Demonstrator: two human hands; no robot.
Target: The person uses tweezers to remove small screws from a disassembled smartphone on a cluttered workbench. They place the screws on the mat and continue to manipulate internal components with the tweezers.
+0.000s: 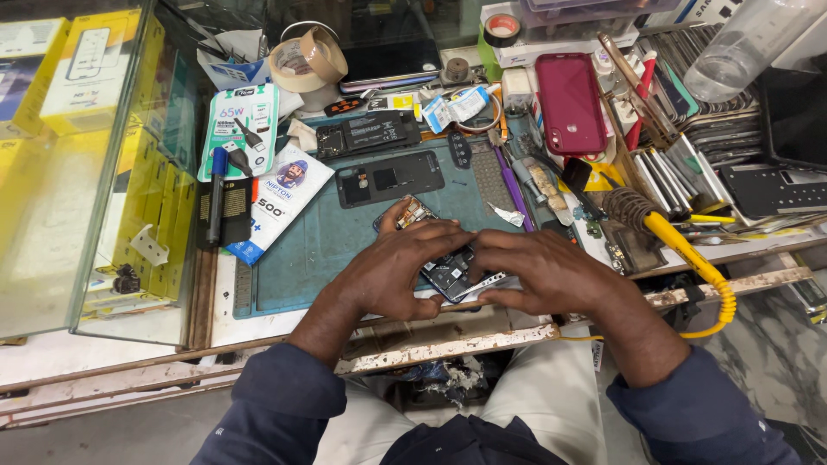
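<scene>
- Left hand and right hand both clamp down on the opened dark smartphone with exposed circuit board, at the front edge of the bench, on the teal rubber work mat.
- Fingers of both hands curl narrow around the phone, the left from the left and above, the right from the right; looks like bracing it flat against the mat so it won't slide.
- Black phone back frame and a black flat battery panel lie apart further back on the mat, likely set aside within reach.
- Yellow-handled soldering iron with coiled cord rests toward the right edge, tip pointing away from the hands.
- Packages: white-and-teal charger blister pack at the mat's back-left corner; white-and-blue flat pouch with a portrait print below it, slanted; yellow boxes stacked behind glass at the left edge.
- Beige tape roll and dark red phone case at the back edge.
</scene>
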